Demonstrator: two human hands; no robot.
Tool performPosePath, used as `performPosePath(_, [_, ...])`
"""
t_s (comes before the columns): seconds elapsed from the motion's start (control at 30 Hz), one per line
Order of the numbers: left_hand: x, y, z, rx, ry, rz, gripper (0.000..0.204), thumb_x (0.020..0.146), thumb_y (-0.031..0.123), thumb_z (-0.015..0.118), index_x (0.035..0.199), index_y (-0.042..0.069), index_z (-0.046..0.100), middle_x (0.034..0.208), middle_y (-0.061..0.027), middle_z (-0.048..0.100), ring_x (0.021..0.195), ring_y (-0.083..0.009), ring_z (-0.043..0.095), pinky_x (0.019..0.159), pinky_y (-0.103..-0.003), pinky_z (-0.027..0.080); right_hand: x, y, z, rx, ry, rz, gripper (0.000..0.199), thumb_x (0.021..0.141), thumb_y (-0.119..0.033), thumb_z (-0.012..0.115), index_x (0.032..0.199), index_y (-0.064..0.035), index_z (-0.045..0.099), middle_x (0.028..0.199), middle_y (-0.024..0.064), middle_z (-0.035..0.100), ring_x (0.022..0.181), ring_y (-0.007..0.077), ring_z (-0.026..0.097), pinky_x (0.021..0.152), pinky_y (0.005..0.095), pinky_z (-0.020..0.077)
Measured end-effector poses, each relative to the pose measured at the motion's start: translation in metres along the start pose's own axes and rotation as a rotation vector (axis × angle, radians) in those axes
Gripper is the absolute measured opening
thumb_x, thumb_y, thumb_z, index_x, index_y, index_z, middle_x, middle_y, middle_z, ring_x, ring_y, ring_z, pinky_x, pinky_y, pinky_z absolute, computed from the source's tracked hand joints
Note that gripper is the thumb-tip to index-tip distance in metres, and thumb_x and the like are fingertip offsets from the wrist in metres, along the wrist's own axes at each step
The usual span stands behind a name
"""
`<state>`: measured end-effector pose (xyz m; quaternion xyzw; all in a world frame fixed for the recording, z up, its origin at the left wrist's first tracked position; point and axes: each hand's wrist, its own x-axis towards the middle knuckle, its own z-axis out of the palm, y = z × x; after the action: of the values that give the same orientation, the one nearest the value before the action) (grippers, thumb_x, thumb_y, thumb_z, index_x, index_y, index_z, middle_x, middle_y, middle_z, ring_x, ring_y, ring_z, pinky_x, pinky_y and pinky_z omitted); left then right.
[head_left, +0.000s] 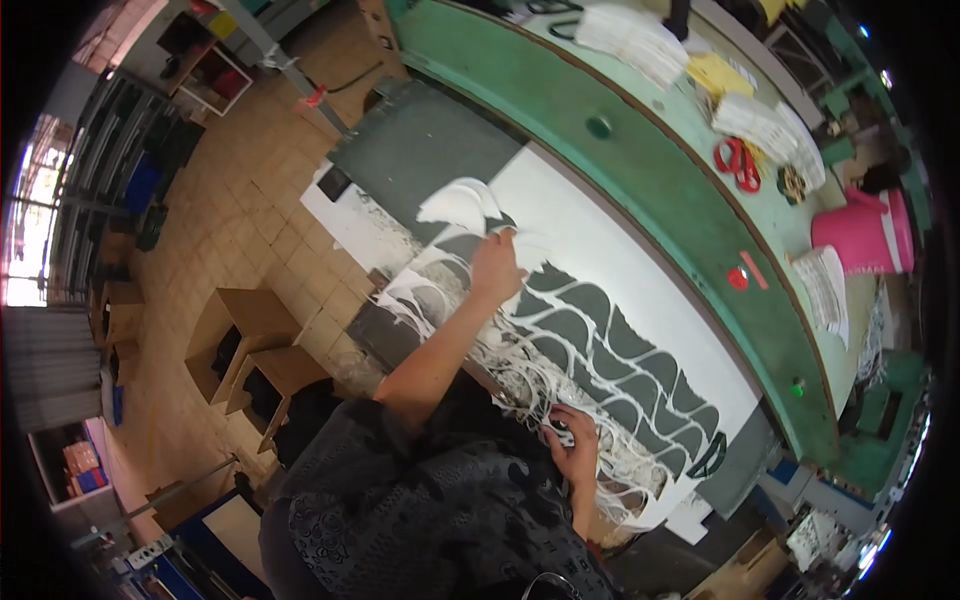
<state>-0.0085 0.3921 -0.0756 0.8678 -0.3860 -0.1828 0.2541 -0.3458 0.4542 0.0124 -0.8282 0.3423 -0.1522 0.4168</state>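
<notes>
My left hand (497, 268) reaches across the dark work surface (625, 325) with its fingers closed on a thin white cut-out piece (537, 250), slightly blurred. Just beyond it lies a small pile of curved white pieces (452, 206). From there a wavy white lattice of cut sheet (570, 345) stretches to the right, with the dark surface showing through its gaps. Nearer my body, my right hand (577, 445) hovers at or touches tangled white offcut strips (525, 390). Its fingers are bent, with a gap between thumb and forefinger.
A plain white sheet (640, 270) runs under the green machine beam (620, 140). Behind the beam a shelf carries stacked white pieces (630, 42), red-handled scissors (738, 165) and a pink bucket (860, 235). Cardboard boxes (255, 325) stand on the tiled floor to my left.
</notes>
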Motion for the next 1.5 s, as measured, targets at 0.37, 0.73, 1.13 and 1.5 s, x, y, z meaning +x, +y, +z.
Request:
performPosePath(0.37, [0.033,-0.010,-0.008,0.333,-0.256,-0.006,0.087,0.070,0.017,0.088,0.145,0.002,0.049,0.145,-0.0297,0.044,0.138,-0.0445,0.043,0.104,-0.055,0.048,0.088,0.020,0.002,-0.020,-0.062,-0.158,0.023,0.085,-0.012,0.080,0.105,-0.0068,0.072,0.116,0.0116,0.075,0.110,0.0345,0.068,0.099,0.0429,0.0484])
performPosePath(0.73, [0.038,-0.039,-0.013,0.136,-0.165,0.189,0.086,0.055,0.033,0.099,0.123,-0.005,0.063,0.132,-0.0273,0.055,0.125,-0.0409,0.053,0.105,-0.050,0.046,0.149,-0.016,0.054,-0.059,0.070,-0.088,0.026,0.085,-0.010,0.081,0.109,-0.0036,0.071,0.114,0.0141,0.074,0.107,0.0317,0.069,0.097,0.0411,0.0513])
performPosePath(1.13, [0.035,-0.062,-0.121,-0.735,-0.588,0.892,0.070,0.087,0.020,0.073,0.150,0.006,0.047,0.146,-0.0270,0.044,0.142,-0.0453,0.039,0.118,-0.054,0.034,0.195,-0.110,0.173,1.305,0.674,0.353,0.069,0.107,-0.045,0.057,0.164,-0.0158,0.028,0.156,0.0134,0.048,0.139,0.0316,0.051,0.115,0.0471,0.0423])
performPosePath(1.5, [0.168,-0.150,-0.114,0.032,-0.430,0.654,0.088,0.077,0.019,0.087,0.152,0.007,0.043,0.135,-0.0186,0.060,0.130,-0.0403,0.054,0.107,-0.053,0.042,0.126,-0.154,0.224,1.191,0.354,0.641,0.072,0.083,-0.002,0.074,0.148,-0.0021,0.041,0.124,0.0199,0.066,0.114,0.0333,0.067,0.101,0.0463,0.0552])
